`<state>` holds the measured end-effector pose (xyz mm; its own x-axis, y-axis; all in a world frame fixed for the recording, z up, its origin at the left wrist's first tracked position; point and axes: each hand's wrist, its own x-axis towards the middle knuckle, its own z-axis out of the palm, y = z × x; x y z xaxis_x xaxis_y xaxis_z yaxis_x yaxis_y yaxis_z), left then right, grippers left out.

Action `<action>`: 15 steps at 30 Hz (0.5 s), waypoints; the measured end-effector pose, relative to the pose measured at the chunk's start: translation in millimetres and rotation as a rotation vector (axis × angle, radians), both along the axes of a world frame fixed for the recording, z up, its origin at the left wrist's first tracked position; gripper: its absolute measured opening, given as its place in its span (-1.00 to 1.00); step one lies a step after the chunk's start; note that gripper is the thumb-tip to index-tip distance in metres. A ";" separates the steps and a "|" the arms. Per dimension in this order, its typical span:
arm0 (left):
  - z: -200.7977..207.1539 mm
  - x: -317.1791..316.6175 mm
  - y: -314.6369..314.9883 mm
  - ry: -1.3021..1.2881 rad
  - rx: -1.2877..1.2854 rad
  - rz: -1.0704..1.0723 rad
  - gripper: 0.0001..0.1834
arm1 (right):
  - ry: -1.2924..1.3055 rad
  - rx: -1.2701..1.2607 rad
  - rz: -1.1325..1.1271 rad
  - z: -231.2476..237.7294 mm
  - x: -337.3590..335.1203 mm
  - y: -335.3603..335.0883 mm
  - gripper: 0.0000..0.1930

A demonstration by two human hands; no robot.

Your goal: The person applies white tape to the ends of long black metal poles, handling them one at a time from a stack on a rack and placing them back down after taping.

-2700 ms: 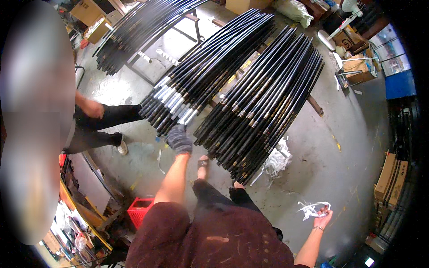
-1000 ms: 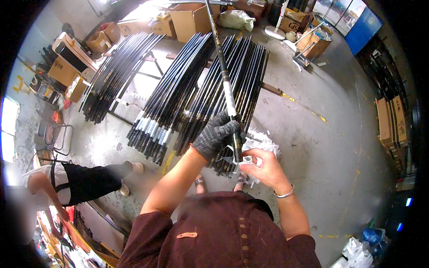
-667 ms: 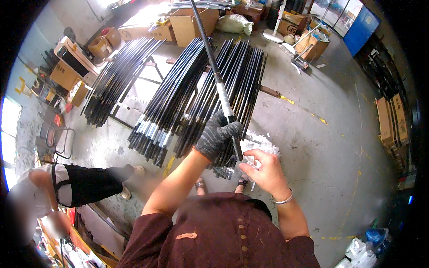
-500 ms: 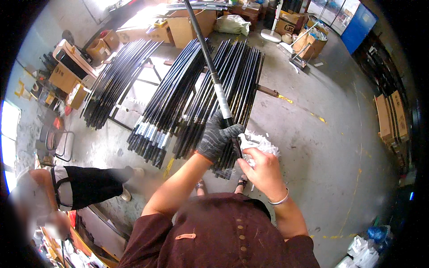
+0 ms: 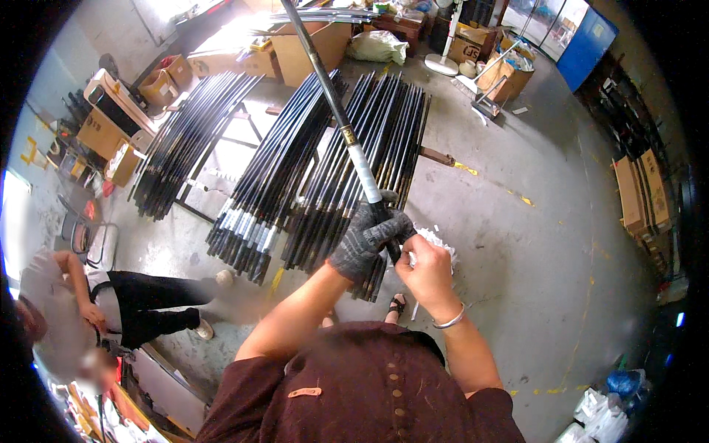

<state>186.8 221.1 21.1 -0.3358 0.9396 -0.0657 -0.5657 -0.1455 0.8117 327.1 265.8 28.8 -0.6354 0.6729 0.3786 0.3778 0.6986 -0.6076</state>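
A long black pole (image 5: 314,63) slants up and away from my hands, with a white wrapped band (image 5: 361,168) around its lower part. My left hand (image 5: 363,240), in a dark grey knit glove, is closed around the pole just below that band. Bare, with a bracelet at the wrist, my right hand (image 5: 430,275) has its fingers pinched together beside the pole's near end. Whatever sits in that pinch is too small to make out. Past my right hand, a heap of white scraps (image 5: 445,249) lies partly hidden on the floor.
Bundles of black poles (image 5: 188,140) rest on low metal racks ahead, several with white bands near their ends. A person in black trousers (image 5: 151,292) is close on the left. Cardboard boxes (image 5: 314,55) and a white stand base (image 5: 441,65) are at the back.
My right hand's fingers have moved up against the pole's end and closed into a pinch. The pole has shifted slightly left. The person on the left has changed posture.
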 end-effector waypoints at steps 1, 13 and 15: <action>-0.6 -3.4 -1.5 -0.002 0.001 -0.016 -0.58 | 0.041 -0.060 0.029 -0.9 0.6 1.3 -0.91; -15.2 -13.5 -3.7 -0.062 -0.058 -0.081 -0.55 | 0.047 -0.460 0.206 -13.6 24.2 27.8 -0.67; -11.7 -13.1 -2.6 0.049 -0.083 -0.046 -0.54 | -0.092 -0.399 0.133 -3.0 11.2 17.2 -0.70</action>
